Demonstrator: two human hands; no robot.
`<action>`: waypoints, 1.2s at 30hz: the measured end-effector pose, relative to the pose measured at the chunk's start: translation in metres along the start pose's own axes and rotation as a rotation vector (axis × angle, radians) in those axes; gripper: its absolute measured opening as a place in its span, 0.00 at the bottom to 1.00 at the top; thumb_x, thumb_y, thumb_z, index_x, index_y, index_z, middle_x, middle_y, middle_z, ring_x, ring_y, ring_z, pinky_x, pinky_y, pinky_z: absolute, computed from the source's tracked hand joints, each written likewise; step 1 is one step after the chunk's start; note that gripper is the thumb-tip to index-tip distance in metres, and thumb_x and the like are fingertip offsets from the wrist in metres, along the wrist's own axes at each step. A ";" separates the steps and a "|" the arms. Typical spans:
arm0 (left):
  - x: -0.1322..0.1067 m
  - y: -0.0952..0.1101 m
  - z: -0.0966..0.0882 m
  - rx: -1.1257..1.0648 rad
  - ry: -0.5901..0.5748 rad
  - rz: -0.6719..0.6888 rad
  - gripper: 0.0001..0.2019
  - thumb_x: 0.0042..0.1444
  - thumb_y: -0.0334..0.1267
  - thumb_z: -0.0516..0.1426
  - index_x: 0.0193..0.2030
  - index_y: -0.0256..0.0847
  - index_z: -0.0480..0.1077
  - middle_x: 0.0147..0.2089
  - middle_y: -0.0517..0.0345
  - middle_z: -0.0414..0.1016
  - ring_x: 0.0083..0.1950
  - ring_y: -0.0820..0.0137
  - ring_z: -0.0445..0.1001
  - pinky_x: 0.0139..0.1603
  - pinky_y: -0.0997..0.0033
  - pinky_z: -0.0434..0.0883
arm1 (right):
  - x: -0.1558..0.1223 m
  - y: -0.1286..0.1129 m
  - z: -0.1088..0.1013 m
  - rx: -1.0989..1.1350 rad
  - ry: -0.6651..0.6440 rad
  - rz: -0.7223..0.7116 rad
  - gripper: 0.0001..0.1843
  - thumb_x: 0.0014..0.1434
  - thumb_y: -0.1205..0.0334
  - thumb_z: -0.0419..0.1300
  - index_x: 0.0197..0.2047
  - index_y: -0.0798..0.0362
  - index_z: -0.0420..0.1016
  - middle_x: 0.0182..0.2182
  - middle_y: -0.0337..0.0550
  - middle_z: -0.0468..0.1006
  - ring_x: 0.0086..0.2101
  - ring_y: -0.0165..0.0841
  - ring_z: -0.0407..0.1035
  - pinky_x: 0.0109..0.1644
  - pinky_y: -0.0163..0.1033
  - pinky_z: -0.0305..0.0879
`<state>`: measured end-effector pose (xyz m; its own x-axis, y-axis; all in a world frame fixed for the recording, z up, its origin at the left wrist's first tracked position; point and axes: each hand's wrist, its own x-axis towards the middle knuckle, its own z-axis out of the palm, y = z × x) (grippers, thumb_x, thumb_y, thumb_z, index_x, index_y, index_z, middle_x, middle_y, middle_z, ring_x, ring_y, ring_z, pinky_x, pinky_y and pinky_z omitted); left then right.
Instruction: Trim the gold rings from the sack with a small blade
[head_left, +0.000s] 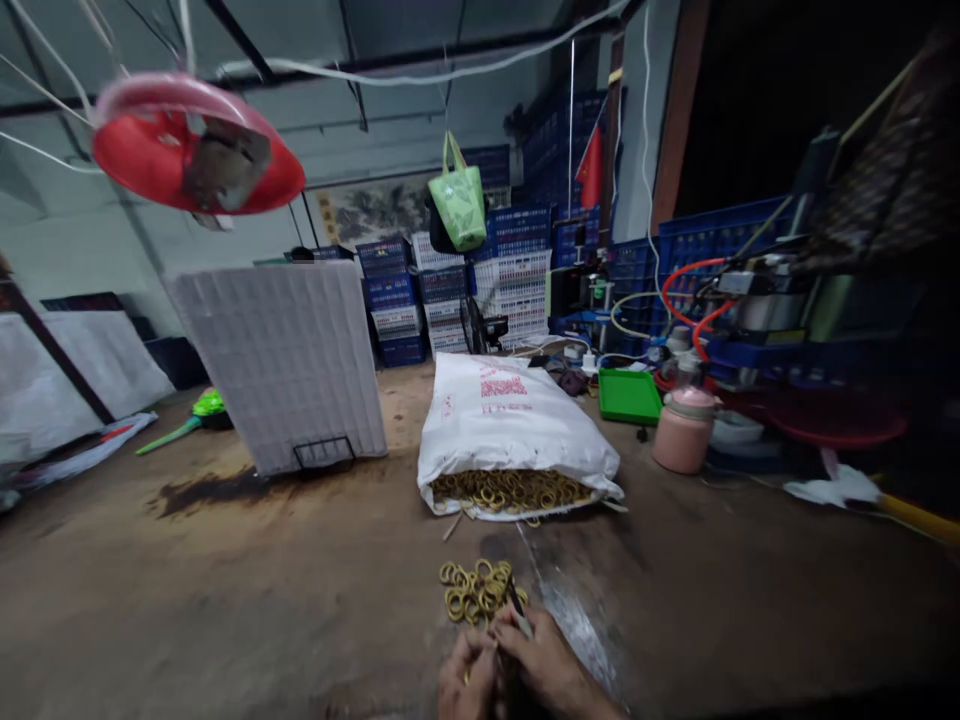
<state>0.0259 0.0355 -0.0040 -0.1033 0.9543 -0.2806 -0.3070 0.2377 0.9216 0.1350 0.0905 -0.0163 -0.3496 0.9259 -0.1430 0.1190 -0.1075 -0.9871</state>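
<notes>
My left hand [466, 682] is closed at the bottom edge of the view, with a small yellowish piece, coloured like the rings, just showing between its fingers. Right beside it, my right hand [541, 655] grips a slim tool [520, 618] with a pale handle and a dark narrow end; its exact kind is unclear. The fingertips of both hands meet. Just beyond them lies a loose pile of yellowish rings [474, 590] on the brown table [337, 600]. Farther back, a white woven sack [517, 430] lies on its side, its mouth towards me, full of more such rings [510, 490].
Left of the sack stands a tall white ribbed panel [289, 370]. To the right are a green tray [628, 395], a pink jar [684, 432] and a machine with red hoses [765, 300]. A red lamp [195, 150] hangs above left. Stacked crates [517, 270] stand behind.
</notes>
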 end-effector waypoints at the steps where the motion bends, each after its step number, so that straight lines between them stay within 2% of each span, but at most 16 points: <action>1: -0.003 0.001 0.000 -0.025 -0.003 -0.013 0.20 0.40 0.57 0.58 0.26 0.40 0.63 0.14 0.69 0.58 0.13 0.81 0.56 0.15 0.80 0.55 | -0.004 -0.005 0.001 -0.011 -0.004 -0.028 0.13 0.47 0.52 0.53 0.26 0.55 0.66 0.19 0.35 0.65 0.22 0.26 0.61 0.28 0.31 0.58; 3: -0.009 0.005 0.001 -0.046 -0.006 -0.010 0.19 0.42 0.55 0.58 0.27 0.39 0.62 0.15 0.70 0.59 0.13 0.83 0.54 0.14 0.82 0.51 | -0.010 -0.015 0.002 -0.041 0.001 -0.048 0.12 0.49 0.54 0.52 0.26 0.55 0.66 0.19 0.35 0.66 0.23 0.26 0.61 0.28 0.30 0.58; 8: -0.015 0.014 -0.001 -0.057 -0.040 -0.024 0.15 0.46 0.49 0.57 0.31 0.40 0.63 0.19 0.69 0.61 0.16 0.83 0.58 0.15 0.84 0.52 | -0.015 -0.030 0.001 -0.102 0.049 -0.048 0.10 0.50 0.57 0.53 0.25 0.55 0.66 0.20 0.34 0.66 0.24 0.26 0.61 0.29 0.30 0.57; 16: -0.010 0.019 -0.006 0.115 -0.040 -0.055 0.17 0.45 0.50 0.57 0.33 0.38 0.63 0.21 0.66 0.64 0.16 0.82 0.59 0.13 0.84 0.54 | -0.016 -0.035 0.000 -0.277 0.083 -0.129 0.10 0.52 0.58 0.53 0.25 0.56 0.68 0.21 0.35 0.67 0.25 0.25 0.61 0.29 0.29 0.56; 21: -0.012 0.027 -0.004 0.017 -0.039 -0.077 0.17 0.45 0.50 0.58 0.32 0.39 0.63 0.21 0.67 0.63 0.16 0.82 0.58 0.14 0.83 0.55 | -0.013 -0.041 -0.003 -0.266 0.059 -0.108 0.12 0.56 0.60 0.47 0.29 0.56 0.68 0.20 0.35 0.67 0.23 0.25 0.61 0.28 0.29 0.56; 24: -0.011 0.026 -0.003 -0.064 -0.001 -0.110 0.17 0.44 0.50 0.59 0.33 0.40 0.62 0.21 0.68 0.64 0.16 0.82 0.59 0.15 0.84 0.54 | -0.013 -0.038 -0.006 -0.447 0.093 -0.165 0.08 0.53 0.67 0.47 0.31 0.54 0.67 0.22 0.36 0.69 0.24 0.26 0.61 0.28 0.29 0.54; 27: -0.008 0.020 -0.004 -0.119 0.024 -0.116 0.18 0.42 0.50 0.60 0.34 0.40 0.63 0.20 0.68 0.65 0.16 0.82 0.60 0.16 0.84 0.54 | -0.016 -0.031 -0.005 -0.681 0.020 -0.251 0.14 0.45 0.74 0.48 0.34 0.52 0.66 0.26 0.37 0.71 0.27 0.27 0.63 0.30 0.29 0.52; 31: -0.004 0.013 -0.008 -0.141 0.032 -0.099 0.19 0.41 0.50 0.61 0.34 0.40 0.63 0.19 0.67 0.65 0.17 0.82 0.61 0.16 0.83 0.55 | -0.017 -0.023 -0.002 -0.892 -0.037 -0.276 0.17 0.41 0.75 0.47 0.35 0.51 0.64 0.29 0.39 0.72 0.31 0.30 0.65 0.32 0.31 0.52; 36: -0.003 0.014 -0.008 -0.071 0.063 -0.091 0.19 0.40 0.50 0.60 0.33 0.39 0.62 0.18 0.69 0.64 0.16 0.82 0.60 0.15 0.84 0.54 | -0.019 -0.025 0.000 -0.989 -0.047 -0.279 0.15 0.43 0.75 0.47 0.35 0.51 0.62 0.31 0.40 0.72 0.32 0.30 0.66 0.33 0.32 0.51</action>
<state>0.0147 0.0345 0.0075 -0.1303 0.9154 -0.3809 -0.3841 0.3075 0.8705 0.1388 0.0759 0.0107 -0.5154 0.8549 0.0588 0.7328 0.4753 -0.4869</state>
